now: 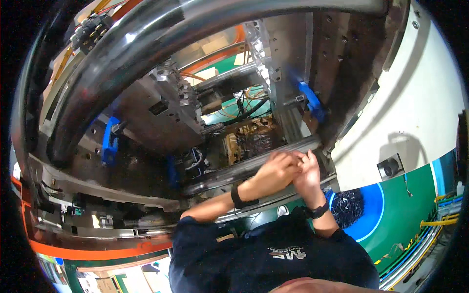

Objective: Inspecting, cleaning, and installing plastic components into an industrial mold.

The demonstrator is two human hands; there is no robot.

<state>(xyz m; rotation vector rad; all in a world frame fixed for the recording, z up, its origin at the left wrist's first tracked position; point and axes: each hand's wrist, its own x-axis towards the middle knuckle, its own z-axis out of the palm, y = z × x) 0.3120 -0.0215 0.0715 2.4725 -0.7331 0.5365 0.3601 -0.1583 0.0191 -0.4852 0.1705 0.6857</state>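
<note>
Both hands (292, 168) meet over the slanting steel bar (229, 175).

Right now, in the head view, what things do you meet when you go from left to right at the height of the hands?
Blue clamp → steel bar → left hand → right hand → white panel.
</note>
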